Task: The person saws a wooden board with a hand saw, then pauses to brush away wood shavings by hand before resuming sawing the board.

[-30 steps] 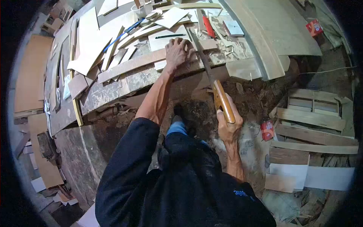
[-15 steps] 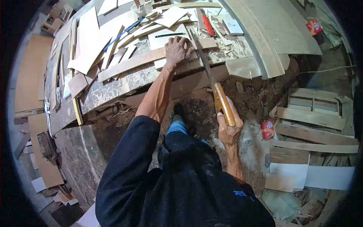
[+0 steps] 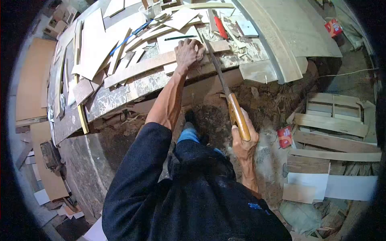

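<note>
My right hand [image 3: 245, 138] is wrapped round the wooden handle of a handsaw [image 3: 239, 120]. The saw's narrow blade runs up and away to the bench edge, where it crosses a long wooden strip [image 3: 144, 66] close to my left hand. Pressing down on that strip is my left hand [image 3: 189, 53], its fingers bent over the wood with the tips partly hidden. A dark pencil or pen [image 3: 180, 37] lies just beyond my left knuckles. Past the blade sits a red-handled tool [image 3: 220, 27].
The worn workbench [image 3: 132, 90] carries wood offcuts, a blue rod-like tool [image 3: 132, 36] and a long metal-edged board [image 3: 269, 40]. Stacked wooden pieces [image 3: 329, 124] and a red box [image 3: 284, 137] lie on the floor at right. Panels [image 3: 36, 76] lean at far left.
My right hand has drawn the saw back slightly toward my body. My left hand stays in the same place on the strip.
</note>
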`<act>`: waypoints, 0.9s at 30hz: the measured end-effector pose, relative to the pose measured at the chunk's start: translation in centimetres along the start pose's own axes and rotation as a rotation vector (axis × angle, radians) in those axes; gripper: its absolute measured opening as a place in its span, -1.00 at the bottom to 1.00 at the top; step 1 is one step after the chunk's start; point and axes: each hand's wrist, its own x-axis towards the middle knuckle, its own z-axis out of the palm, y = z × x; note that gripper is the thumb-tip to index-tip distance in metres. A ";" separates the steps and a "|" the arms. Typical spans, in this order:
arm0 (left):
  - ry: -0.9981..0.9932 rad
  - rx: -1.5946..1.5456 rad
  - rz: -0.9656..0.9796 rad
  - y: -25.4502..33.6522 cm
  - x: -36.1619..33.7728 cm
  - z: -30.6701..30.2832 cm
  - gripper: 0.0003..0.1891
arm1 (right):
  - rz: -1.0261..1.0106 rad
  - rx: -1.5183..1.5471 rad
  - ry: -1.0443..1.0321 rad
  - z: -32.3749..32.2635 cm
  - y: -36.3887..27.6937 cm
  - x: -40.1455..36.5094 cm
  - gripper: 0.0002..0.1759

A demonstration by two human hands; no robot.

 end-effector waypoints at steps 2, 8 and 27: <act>0.054 -0.007 -0.078 1.6 -0.3 -0.8 -0.62 | -0.070 0.005 0.038 0.4 0.6 0.0 -0.39; 0.089 0.033 -0.102 2.0 -0.1 -0.4 -0.66 | -0.063 0.018 0.030 2.0 0.0 2.1 -0.40; 0.076 0.060 -0.107 2.3 -0.2 -0.5 -0.70 | -0.077 0.036 0.034 2.1 0.1 2.2 -0.37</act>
